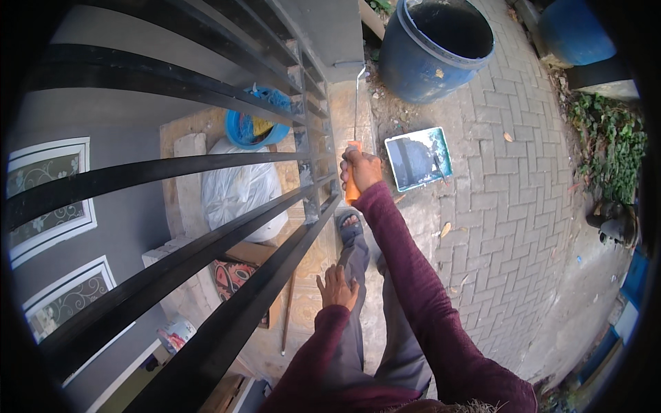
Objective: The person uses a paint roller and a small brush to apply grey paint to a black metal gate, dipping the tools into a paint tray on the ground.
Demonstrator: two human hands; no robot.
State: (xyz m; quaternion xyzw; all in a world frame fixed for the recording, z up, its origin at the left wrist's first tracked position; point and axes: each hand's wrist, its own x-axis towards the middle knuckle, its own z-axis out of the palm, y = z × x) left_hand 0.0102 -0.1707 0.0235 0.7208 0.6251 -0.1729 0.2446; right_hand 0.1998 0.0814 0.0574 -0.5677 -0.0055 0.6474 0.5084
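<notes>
My right hand (363,170) is wrapped round the orange handle of a paint roller (357,110). Its thin metal rod runs away from me toward a grey pillar (341,38), and the roller head is hard to make out against that grey. Just right of this hand, a white paint tray (446,153) lies on the ground with grey paint in it and teal stains along its sides. Low by my leg, my left hand (339,288) is empty with its fingers spread, near the knee of my grey trousers.
Black metal bars (172,165) of a gate or fence cross the left side. Behind them are a white sack (241,186) and a blue basket (237,131). A big blue barrel (427,76) stands ahead, beside grey paving (509,227). Plants (606,148) grow at the right.
</notes>
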